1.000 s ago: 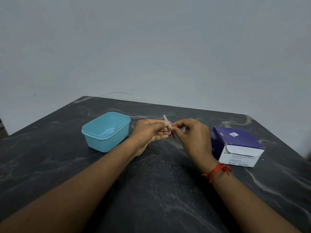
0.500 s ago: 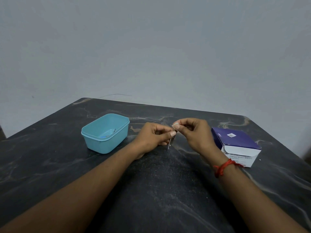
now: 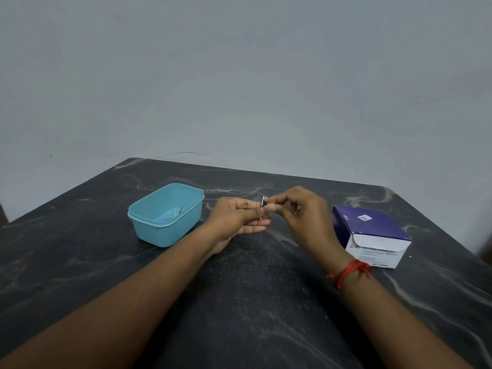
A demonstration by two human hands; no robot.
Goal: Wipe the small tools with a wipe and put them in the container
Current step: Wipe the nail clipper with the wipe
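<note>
The dark marbled table point(image 3: 253, 302) ends in a far edge just behind the teal plastic container point(image 3: 165, 233), and the corner behind and to the left of the container is cut off at an angle. The container stands open on the table, set in from that far edge and well in from the left edge. Something blue and a thin metal piece point(image 3: 170, 217) lie on its floor. To the right of the container, past both hands, a purple-and-white box of alcohol swabs point(image 3: 372, 233) sits close to the table's right edge, with its flap tucked shut. Between container and box the tabletop is bare stone, and a wider bare stretch runs from the container toward the near side, between the two forearms.

The left hand point(image 3: 234, 217) is just right of the container, raised off the table, palm turned inward and fingers curled round the lower part of a small metal tool point(image 3: 264, 202). The right hand point(image 3: 300, 214) meets it from the box side, thumb and forefinger pinched on the tool's upper end, the other fingers bent. The tool stands roughly upright between the two hands, above the table and to the right of the container. Whether a wipe lies between the fingers cannot be made out. A red thread bracelet point(image 3: 348, 272) circles the right wrist.
</note>
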